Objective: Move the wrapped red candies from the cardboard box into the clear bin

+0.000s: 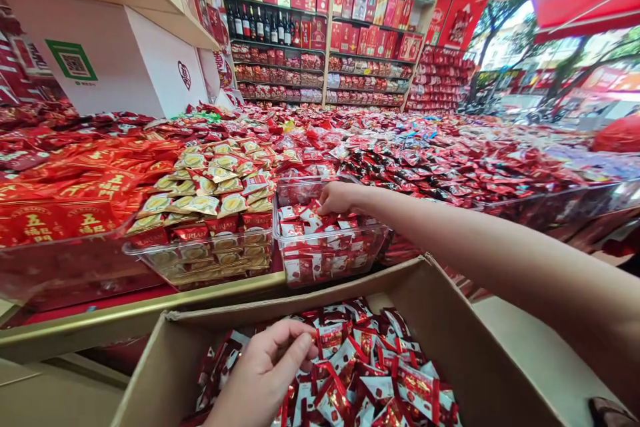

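A cardboard box (470,340) stands nearest to me, with many red and white candy packets (375,360) inside. Over these packets is my left hand (280,360), its fingers curled together; a packet touches or lies just behind the fingertips, and what they hold, if anything, is hidden. My right hand (336,199) reaches into a clear plastic bin (330,240) partly filled with similar red and white packets. Its fingers are pinched at a packet on the bin's pile.
Left of the bin are durian packets (215,180) in a clear tray and red packets (90,193). Dark red packets (415,160) are heaped to the right. A gold counter edge (115,310) runs behind the box. Shelves (327,33) with bottles and boxes stand at the back.
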{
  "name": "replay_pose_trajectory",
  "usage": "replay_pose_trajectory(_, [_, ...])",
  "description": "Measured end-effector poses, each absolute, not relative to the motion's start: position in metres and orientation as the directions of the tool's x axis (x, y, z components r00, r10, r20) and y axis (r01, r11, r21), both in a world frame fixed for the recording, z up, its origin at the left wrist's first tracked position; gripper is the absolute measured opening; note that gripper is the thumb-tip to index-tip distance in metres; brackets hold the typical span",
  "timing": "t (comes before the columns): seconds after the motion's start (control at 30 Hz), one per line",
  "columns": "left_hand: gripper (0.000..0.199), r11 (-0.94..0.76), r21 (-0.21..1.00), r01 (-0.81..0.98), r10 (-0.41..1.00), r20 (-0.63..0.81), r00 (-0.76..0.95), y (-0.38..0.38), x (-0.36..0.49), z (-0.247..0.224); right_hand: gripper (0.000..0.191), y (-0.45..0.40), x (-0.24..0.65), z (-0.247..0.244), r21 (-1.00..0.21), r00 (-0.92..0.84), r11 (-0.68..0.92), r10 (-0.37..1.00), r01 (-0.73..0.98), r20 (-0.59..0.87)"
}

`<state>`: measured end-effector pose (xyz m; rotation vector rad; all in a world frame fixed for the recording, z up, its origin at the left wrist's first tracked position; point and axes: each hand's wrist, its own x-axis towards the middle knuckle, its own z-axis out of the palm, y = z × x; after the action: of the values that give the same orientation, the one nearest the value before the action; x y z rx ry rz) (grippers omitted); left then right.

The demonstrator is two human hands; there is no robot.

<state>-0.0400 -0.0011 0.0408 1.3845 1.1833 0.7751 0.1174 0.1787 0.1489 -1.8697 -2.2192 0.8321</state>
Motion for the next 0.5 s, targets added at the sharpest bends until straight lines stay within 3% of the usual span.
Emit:
replay_pose_trajectory(0.2, [0.021, 0.038, 0.946, 0.32, 0.933, -0.149, 0.329, -0.005, -0.043, 0.038, 0.007, 0.172, 0.116, 0.138, -0.479, -0.278, 0.036, 0.851, 0.877, -0.446])
replay_pose_trajectory(0.5, [0.022, -0.034, 0.845, 0.534, 0.907, -0.198, 0.371, -0.002, -0.041, 0.035, 0.043, 0.17, 0.12, 0.137, -0.353, -0.283, 0.138, 0.872, 0.925, -0.4])
